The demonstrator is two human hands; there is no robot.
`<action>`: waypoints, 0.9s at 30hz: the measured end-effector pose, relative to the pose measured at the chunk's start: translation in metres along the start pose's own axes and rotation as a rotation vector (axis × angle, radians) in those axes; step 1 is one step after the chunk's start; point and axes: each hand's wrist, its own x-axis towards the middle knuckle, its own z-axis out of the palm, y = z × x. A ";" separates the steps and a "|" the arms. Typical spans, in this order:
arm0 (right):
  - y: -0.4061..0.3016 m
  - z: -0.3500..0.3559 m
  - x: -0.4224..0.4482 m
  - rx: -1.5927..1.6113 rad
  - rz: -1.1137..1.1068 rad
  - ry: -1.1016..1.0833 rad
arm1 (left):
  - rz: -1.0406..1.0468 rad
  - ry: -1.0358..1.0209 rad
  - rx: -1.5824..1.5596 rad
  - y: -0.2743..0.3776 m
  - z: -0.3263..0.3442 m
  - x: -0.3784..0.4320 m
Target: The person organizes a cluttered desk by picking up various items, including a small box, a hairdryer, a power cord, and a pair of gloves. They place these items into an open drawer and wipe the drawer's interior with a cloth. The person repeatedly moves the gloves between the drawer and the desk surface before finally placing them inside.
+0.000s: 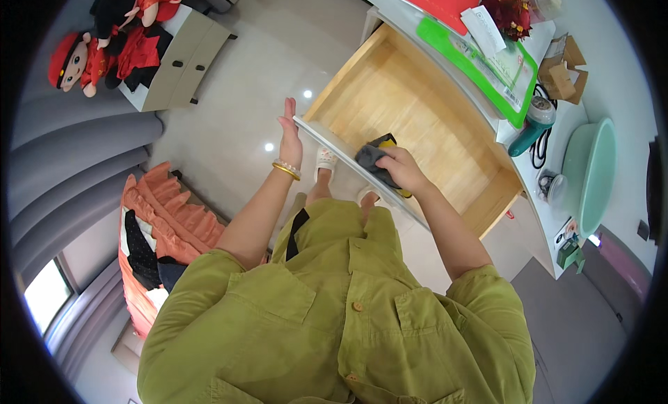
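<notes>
A wooden drawer (412,106) with a white front panel (360,166) is pulled out from a white desk. My right hand (404,169) grips a grey cloth (371,158) inside it, against the inner side of the front panel. Yellow and black parts show around the cloth; whether they belong to it I cannot tell. At the panel's far left end is my left hand (291,138), palm by the corner, fingers straight and holding nothing. A gold bangle and a beaded bracelet (287,168) circle that wrist.
On the desk lie a red folder (443,5), a green-edged board (480,65), a teal handheld device (533,125) and a mint basin (589,174). Dolls (78,65) rest on a low cabinet (180,62) at upper left. Coral fabric (172,216) lies at left.
</notes>
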 end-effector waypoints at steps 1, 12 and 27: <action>-0.011 0.012 0.001 -0.060 -0.200 0.030 | -0.016 -0.007 -0.028 0.000 0.000 0.000; -0.021 0.071 0.013 -0.979 -0.501 0.302 | -0.089 0.075 0.306 -0.024 -0.004 0.007; 0.106 -0.085 -0.148 0.688 0.117 0.912 | 0.296 -0.444 1.289 0.028 0.100 -0.029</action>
